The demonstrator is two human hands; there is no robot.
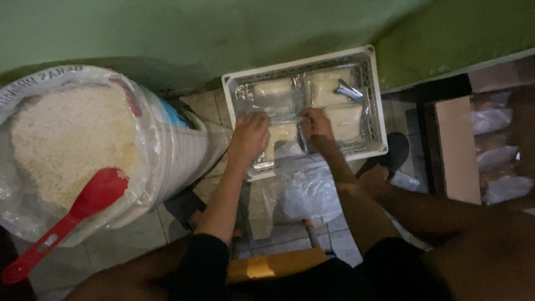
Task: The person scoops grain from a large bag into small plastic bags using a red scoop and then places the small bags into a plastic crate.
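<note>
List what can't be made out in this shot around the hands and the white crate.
- Head view: what the left hand and right hand grip, if anything; the hands themselves cover it.
- Clear bags in the white crate: their pale contents are blurred by dim light and plastic glare.
- Red scoop: its bowl is partly sunk in the rice.
- Cardboard box: cut off by the right edge.

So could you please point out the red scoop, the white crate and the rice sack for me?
Red scoop [92, 198]: head view, on its bowl.
White crate [374, 89]: head view, on its right wall.
Rice sack [184, 147]: head view, on its outer side.
</note>
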